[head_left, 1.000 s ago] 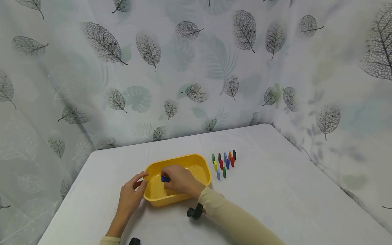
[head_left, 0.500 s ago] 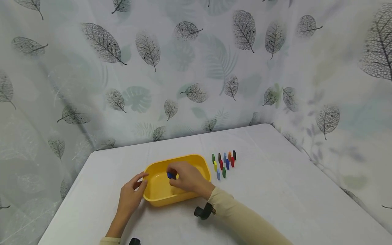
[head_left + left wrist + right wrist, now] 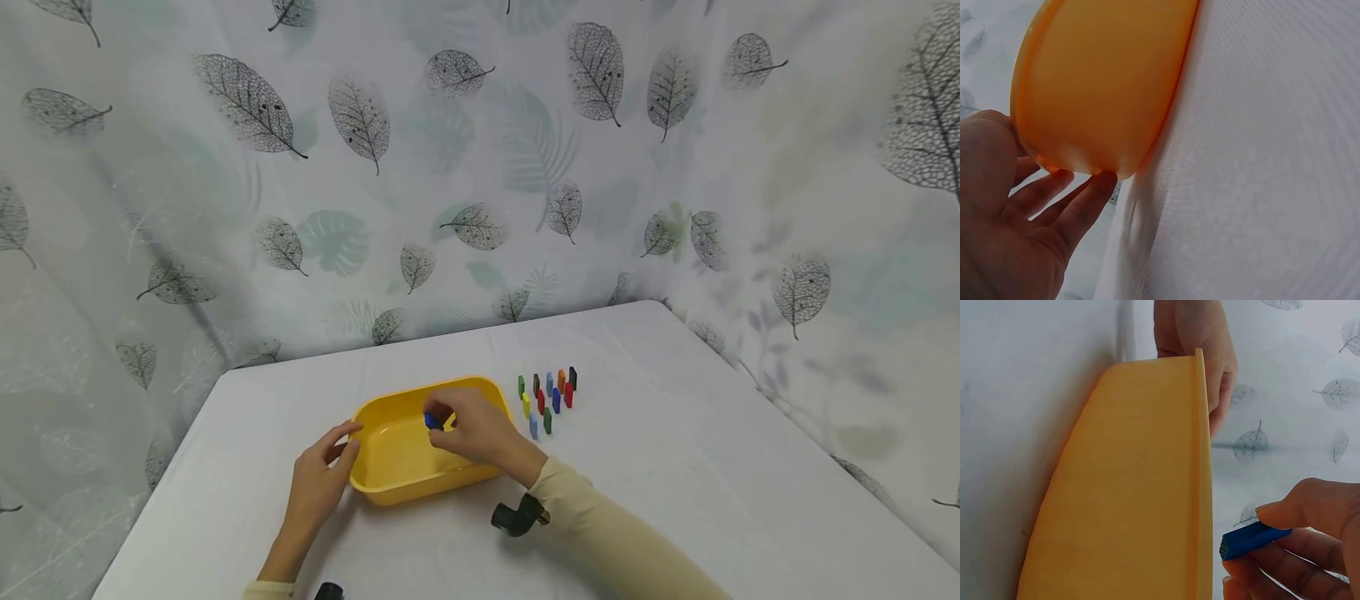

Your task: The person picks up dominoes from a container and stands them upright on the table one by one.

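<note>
Above the yellow tray (image 3: 397, 483), my right hand (image 3: 476, 429) pinches a small blue domino-like block (image 3: 432, 421) between thumb and fingers. In the right wrist view the block (image 3: 1254, 540) is held tilted beside the tray's rim (image 3: 1205, 475), apart from it. At the tray's left end my left hand (image 3: 322, 475) touches the outside and rim with extended fingers. Its fingertips (image 3: 1107, 181) press on the tray's outer wall (image 3: 1104, 81) in the left wrist view.
Right of the tray, several thin coloured blocks stand upright in rows, among them a yellow block (image 3: 527, 406), a black block (image 3: 573, 378) and a dark green block (image 3: 547, 421). A white cloth covers the table (image 3: 675, 467). A leaf-print curtain (image 3: 450, 167) hangs behind.
My right hand has moved right and slightly up over the tray, carrying the blue block from its left part toward the middle. The left hand has stayed at the tray's left end.
</note>
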A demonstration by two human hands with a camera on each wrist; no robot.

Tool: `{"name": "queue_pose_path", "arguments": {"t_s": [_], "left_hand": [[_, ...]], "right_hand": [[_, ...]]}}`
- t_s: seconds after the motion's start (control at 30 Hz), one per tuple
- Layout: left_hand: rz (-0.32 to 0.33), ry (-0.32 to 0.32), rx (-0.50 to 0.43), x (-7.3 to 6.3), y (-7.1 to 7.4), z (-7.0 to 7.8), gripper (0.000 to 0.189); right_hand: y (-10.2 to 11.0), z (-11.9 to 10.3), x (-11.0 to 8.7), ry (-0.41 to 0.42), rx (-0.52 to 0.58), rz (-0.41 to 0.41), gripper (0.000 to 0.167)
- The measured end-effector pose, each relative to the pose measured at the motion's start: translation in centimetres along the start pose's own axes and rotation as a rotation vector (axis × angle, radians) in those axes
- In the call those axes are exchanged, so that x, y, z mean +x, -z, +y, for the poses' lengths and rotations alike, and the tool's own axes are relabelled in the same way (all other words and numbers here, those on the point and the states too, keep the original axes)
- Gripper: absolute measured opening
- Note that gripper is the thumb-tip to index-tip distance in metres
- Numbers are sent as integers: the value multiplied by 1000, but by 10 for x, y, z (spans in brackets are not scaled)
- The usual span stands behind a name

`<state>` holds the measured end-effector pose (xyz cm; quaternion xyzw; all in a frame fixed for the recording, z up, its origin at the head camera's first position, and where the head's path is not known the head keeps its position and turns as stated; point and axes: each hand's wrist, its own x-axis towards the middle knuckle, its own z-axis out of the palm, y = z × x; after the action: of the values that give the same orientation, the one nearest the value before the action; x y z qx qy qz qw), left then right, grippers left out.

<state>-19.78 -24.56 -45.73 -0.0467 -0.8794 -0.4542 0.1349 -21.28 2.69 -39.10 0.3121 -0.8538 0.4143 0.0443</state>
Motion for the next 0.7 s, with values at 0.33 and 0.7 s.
{"name": "queue_pose_path", "arguments": {"t_s": [0.33, 0.7], "left_hand": [[-4, 10, 3, 0, -1, -1, 29], [2, -4, 3, 1, 0, -2, 28]], "right_hand": [[11, 14, -13, 34, 33, 101, 23], [30, 21, -28, 19, 13, 176, 22]]}}
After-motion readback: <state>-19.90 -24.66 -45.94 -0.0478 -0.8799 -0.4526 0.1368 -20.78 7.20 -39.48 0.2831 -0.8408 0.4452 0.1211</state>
